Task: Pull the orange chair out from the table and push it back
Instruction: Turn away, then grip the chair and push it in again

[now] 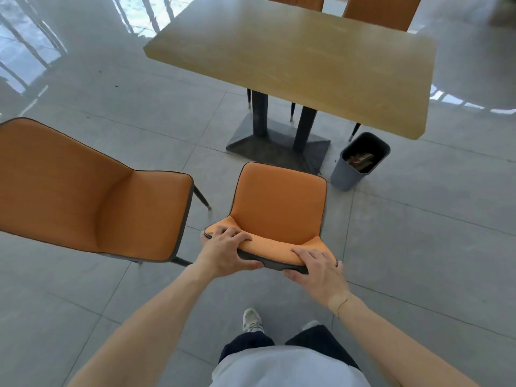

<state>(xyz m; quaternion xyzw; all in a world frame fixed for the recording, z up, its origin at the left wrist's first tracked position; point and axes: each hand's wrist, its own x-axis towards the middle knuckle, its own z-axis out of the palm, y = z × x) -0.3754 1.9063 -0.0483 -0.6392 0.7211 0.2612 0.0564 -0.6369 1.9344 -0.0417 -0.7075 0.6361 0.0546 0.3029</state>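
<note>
An orange chair point(279, 202) with dark piping stands on the floor directly in front of me, its seat clear of the wooden table point(307, 60) and its front edge near the table's dark base. My left hand point(226, 252) grips the left part of the backrest's top edge. My right hand point(318, 270) grips the right part of the same edge. Fingers of both hands curl over the orange padding and thumbs press on the dark back.
A second orange chair point(92, 191) stands to the left, turned sideways. A grey bin point(360, 160) sits by the table's right corner. The table's dark pedestal base point(279, 141) lies ahead. Two more orange chairs point(382, 12) stand at the far side. My feet point(252, 319) are behind the chair.
</note>
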